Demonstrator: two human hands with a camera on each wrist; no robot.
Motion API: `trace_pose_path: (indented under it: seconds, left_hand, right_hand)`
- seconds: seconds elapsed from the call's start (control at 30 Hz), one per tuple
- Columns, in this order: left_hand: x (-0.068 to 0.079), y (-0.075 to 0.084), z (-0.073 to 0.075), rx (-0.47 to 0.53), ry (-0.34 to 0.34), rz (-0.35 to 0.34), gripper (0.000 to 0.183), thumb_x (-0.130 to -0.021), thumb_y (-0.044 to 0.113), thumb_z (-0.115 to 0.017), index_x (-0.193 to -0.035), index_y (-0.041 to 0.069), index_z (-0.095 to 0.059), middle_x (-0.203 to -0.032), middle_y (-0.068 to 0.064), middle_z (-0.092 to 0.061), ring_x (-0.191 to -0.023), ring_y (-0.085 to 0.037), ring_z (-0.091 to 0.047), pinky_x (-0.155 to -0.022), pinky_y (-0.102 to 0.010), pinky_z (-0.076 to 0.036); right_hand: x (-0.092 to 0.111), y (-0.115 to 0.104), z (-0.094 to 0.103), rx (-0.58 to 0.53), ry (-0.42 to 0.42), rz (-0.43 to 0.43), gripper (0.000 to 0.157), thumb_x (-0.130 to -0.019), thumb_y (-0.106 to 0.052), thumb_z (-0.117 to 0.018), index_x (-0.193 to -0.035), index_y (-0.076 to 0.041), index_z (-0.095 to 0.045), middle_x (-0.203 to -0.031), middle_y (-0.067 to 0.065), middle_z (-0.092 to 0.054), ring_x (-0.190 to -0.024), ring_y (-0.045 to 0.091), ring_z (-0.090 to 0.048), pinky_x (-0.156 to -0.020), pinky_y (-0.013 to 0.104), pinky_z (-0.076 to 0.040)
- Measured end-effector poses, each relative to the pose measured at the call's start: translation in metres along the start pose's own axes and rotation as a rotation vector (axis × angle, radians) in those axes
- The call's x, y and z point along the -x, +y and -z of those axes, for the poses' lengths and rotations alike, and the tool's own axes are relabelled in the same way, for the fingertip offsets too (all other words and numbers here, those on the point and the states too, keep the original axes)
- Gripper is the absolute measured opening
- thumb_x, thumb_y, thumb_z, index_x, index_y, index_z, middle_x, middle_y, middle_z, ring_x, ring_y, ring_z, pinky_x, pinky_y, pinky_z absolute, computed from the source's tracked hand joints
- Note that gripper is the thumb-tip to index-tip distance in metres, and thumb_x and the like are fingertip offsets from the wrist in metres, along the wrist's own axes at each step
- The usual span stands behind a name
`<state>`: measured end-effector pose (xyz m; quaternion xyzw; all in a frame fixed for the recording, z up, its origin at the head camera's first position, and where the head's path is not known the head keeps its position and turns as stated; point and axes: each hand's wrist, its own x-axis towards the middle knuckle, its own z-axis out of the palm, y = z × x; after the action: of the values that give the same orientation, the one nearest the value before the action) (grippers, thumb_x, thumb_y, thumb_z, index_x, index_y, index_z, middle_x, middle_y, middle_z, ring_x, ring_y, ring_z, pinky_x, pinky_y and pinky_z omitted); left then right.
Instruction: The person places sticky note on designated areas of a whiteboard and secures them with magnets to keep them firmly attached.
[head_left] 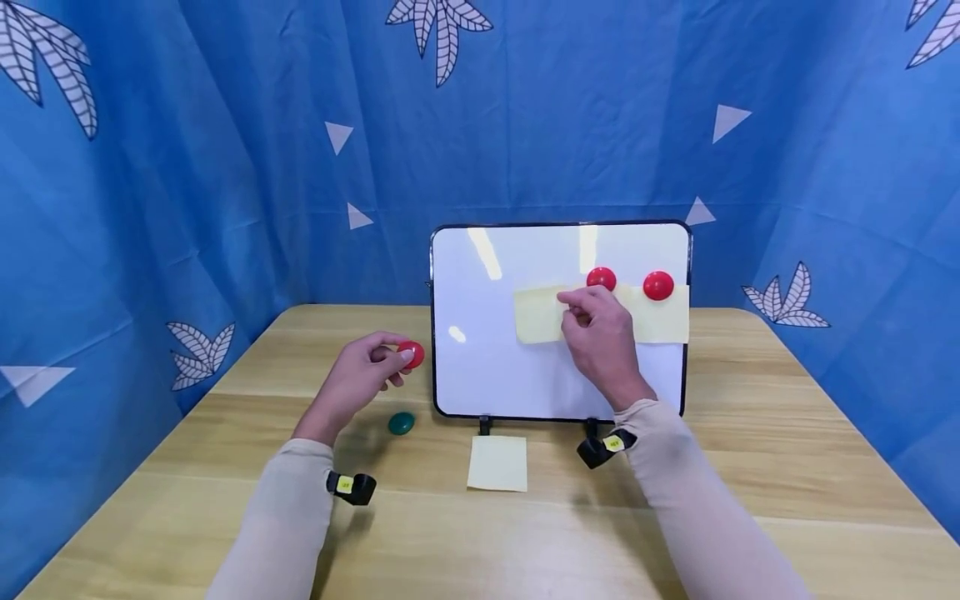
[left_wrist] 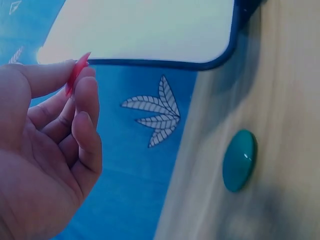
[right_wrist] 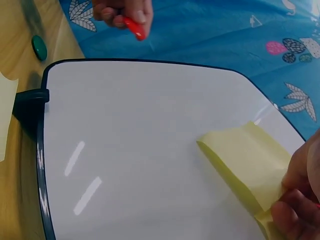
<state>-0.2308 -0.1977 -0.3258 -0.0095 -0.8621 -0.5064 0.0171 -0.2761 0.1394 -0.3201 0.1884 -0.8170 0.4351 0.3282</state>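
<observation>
My left hand (head_left: 362, 373) pinches a round red magnet (head_left: 411, 354) between thumb and fingers, just left of the whiteboard (head_left: 487, 367). In the left wrist view that magnet (left_wrist: 77, 75) is seen edge-on. My right hand (head_left: 600, 333) is in front of the board, its thumb and fingers pinching the right part of a pale yellow sticky note (head_left: 536, 315). In the right wrist view this note (right_wrist: 245, 160) stands partly away from the board, and the fingers hide its near edge. Further right, another yellow note (head_left: 663, 323) lies on the board by two red magnets (head_left: 601, 278).
A green magnet (head_left: 401, 423) lies on the wooden table (head_left: 787, 467) below my left hand. A loose yellow note (head_left: 498, 464) is on the table before the board, between its black feet (head_left: 484, 426). A blue patterned curtain (head_left: 570, 108) hangs behind.
</observation>
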Motion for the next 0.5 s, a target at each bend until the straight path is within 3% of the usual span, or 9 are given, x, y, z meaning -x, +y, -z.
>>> trace_pose_path:
  seconds: [0.23,0.5]
  left_hand:
    - [-0.005,0.018,-0.005,-0.001,-0.033,-0.034,0.039,-0.097,0.036,-0.066,-0.132,0.019,-0.061,-0.108,-0.009,-0.068,-0.092,-0.030,-0.066,-0.084,-0.045,-0.051]
    - [-0.010,0.048,-0.017,0.000,-0.020,-0.092,0.037,-0.094,0.042,-0.070,-0.125,0.023,-0.065,-0.101,-0.008,-0.069,-0.086,-0.029,-0.066,-0.071,-0.038,-0.052]
  right_hand:
    - [0.001,0.000,-0.003,0.014,0.060,0.010,0.030,-0.087,0.001,-0.074,-0.118,0.000,-0.073,-0.108,0.014,-0.063,-0.093,0.025,-0.062,-0.082,0.042,-0.057]
    - [0.001,0.003,-0.007,0.040,0.091,0.032,0.029,-0.087,0.002,-0.073,-0.116,0.001,-0.073,-0.108,0.015,-0.060,-0.095,0.025,-0.062,-0.082,0.040,-0.057]
